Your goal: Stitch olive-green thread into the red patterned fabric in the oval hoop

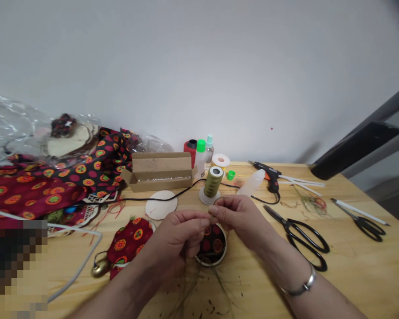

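We pinch left hand [182, 232] and right hand [237, 217] closed, on what we cannot tell, at the cloth disc [216, 243] well short of the far edge of the table [259, 288], where dragging loose threads [223, 290] risks tangling.

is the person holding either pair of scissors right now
No, the large scissors and small scissors both lie on the table, apart from the left hand and right hand.

The left fingers [193, 225] and right fingers [220, 213] meet over a round patterned piece [216, 244]. Beyond the fingers stands an olive thread spool [214, 184]; to their right lie large scissors [287, 224].
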A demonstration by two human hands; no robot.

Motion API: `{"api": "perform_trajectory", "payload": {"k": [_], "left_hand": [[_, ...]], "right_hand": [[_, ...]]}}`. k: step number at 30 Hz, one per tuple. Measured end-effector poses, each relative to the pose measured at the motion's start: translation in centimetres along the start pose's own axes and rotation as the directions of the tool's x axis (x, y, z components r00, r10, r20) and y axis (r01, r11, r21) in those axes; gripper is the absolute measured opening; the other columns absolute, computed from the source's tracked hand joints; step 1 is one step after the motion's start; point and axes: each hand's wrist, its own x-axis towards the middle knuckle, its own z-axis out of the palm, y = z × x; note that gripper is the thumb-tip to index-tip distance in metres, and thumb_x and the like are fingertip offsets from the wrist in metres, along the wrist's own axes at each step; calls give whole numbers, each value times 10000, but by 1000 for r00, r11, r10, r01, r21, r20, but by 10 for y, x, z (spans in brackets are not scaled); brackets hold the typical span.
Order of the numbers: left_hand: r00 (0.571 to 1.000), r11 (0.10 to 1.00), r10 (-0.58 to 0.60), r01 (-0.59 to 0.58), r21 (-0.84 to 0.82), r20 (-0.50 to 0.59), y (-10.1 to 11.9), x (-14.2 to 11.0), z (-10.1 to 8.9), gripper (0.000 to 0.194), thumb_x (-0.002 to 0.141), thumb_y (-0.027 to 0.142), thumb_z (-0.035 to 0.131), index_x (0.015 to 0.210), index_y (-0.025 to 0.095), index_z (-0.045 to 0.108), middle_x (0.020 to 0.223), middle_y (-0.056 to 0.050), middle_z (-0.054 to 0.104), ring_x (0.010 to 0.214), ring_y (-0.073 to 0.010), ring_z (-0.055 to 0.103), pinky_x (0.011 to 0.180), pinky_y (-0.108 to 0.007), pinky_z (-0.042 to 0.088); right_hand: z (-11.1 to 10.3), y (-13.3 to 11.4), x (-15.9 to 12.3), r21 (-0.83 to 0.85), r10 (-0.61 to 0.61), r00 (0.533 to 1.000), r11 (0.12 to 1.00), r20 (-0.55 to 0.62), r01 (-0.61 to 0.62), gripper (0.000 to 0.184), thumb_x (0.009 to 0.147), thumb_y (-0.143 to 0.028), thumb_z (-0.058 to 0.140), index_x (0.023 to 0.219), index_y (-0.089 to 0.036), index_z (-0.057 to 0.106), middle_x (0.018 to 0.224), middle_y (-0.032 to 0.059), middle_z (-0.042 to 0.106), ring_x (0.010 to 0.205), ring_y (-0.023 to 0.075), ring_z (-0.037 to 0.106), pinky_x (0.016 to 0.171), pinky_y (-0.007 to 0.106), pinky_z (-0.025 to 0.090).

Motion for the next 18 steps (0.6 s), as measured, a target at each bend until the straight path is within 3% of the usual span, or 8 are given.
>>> {"api": "perform_trajectory", "payload": {"k": [8, 18], "left_hand": [[999, 998, -11, 14, -54, 48, 1, -1, -1, 72, 721, 169, 622, 739, 113, 662, 453, 104, 223, 393, -14, 148, 357, -142, 111], [999, 998, -18, 20, -57, 32, 2, -2, -1, 116, 717, 159, 619, 803, 98, 667, 443, 111, 234, 384, -9, 164, 360, -144, 123]], "right_hand": [[-5, 4, 0, 152, 9, 996, 988, 90, -23, 165, 660, -251, 695, 670, -118, 597, 562, -22, 557, 446, 36, 402, 419, 176, 252], [-9, 5, 1, 99, 17, 998, 995, 59, -23, 179, 608, -255, 735, 677, -136, 619, 543, -28, 561, 441, 40, 399, 423, 183, 258]]}}
